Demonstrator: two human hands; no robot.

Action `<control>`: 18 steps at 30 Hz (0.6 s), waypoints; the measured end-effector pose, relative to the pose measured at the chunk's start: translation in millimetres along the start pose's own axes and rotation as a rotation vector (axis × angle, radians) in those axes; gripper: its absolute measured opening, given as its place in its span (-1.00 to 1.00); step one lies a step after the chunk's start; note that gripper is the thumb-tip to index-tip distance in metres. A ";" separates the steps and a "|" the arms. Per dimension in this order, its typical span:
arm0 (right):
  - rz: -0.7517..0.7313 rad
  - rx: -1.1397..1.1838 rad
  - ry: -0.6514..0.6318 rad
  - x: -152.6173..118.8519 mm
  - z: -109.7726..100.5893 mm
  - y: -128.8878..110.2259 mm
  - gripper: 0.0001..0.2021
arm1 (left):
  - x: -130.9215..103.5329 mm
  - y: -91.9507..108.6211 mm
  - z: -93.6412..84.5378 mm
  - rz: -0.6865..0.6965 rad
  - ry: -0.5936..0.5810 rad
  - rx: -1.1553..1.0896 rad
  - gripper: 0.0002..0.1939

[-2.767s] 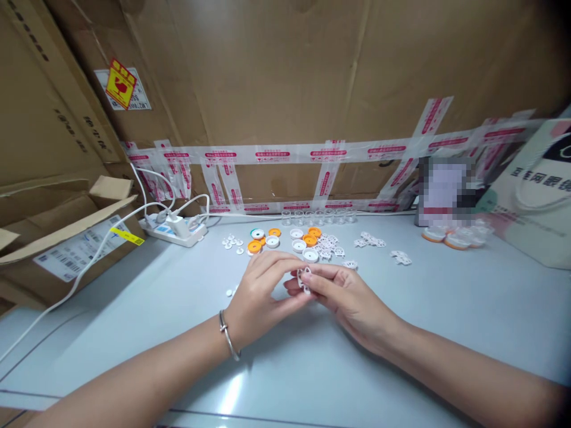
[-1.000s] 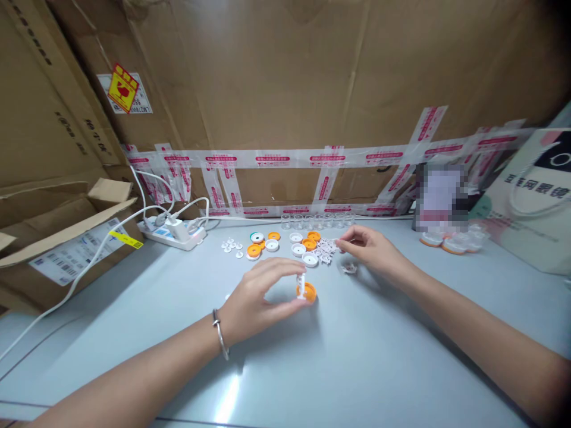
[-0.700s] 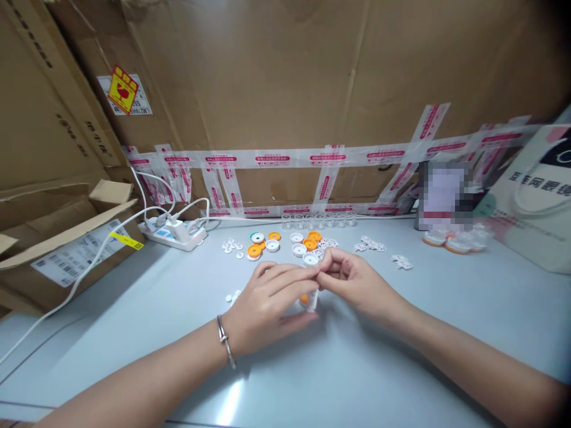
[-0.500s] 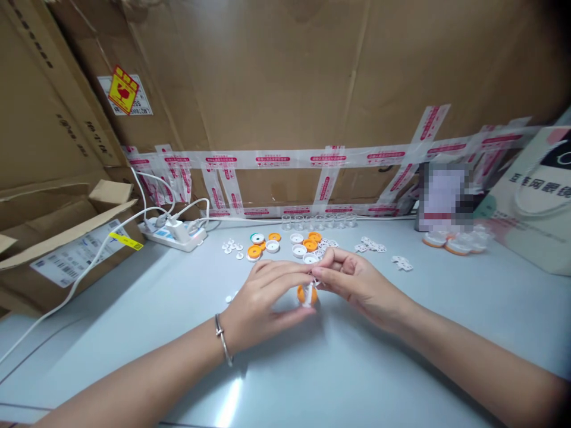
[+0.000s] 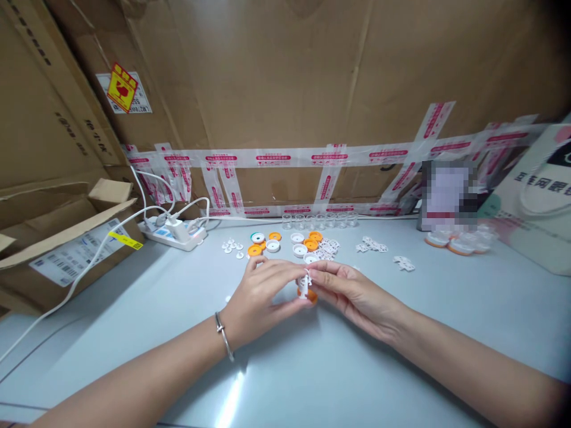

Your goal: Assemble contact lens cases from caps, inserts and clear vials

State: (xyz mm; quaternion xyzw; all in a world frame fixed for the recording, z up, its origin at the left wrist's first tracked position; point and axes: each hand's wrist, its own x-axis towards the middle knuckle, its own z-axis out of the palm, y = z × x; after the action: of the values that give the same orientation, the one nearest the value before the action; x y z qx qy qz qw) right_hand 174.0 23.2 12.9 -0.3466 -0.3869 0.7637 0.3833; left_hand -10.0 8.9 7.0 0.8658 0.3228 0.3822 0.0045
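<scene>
Between my two hands is a small white plastic part [image 5: 304, 285]. My left hand [image 5: 265, 292], with a silver bracelet at its wrist, pinches it between thumb and fingers. The fingertips of my right hand [image 5: 352, 291] close on its upper right side. Just behind and below the part shows an orange round piece [image 5: 313, 296], partly covered by my fingers. Beyond my hands lie orange caps [image 5: 314, 236] and white rings [image 5: 272, 246], with white perforated pieces [image 5: 329, 247] beside them.
A row of clear cylinders [image 5: 319, 222] stands along the cardboard at the back. Small white discs [image 5: 231, 245] and a power strip [image 5: 185, 236] lie left, near an open carton [image 5: 75, 249]. Clear-topped orange-and-white pieces [image 5: 461, 242] sit at the right.
The white part has turned and now shows its side more clearly. My right hand has shifted slightly left and lower, its fingers closer to the part.
</scene>
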 end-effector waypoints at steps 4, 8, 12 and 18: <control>0.060 -0.039 0.017 -0.5 -1.2 -0.2 -0.81 | -1.2 0.0 0.6 -0.018 -0.050 0.013 -0.69; 0.032 -0.007 0.031 0.4 -0.9 -0.1 -0.78 | -0.9 0.6 0.8 -0.026 -0.022 -0.010 -0.69; -0.055 0.007 0.050 -0.3 2.3 -1.4 -0.77 | -1.6 0.5 0.7 -0.021 0.078 -0.037 -0.68; -0.153 -0.111 0.089 -8.2 10.2 -0.8 -0.71 | -1.7 4.8 -0.3 -0.017 0.161 -0.009 -0.65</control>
State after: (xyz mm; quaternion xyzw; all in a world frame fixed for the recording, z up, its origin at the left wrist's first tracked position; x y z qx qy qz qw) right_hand 169.7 13.2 20.2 -0.3702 -0.4366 0.6935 0.4375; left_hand -8.4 4.1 7.2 0.8294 0.3277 0.4521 -0.0143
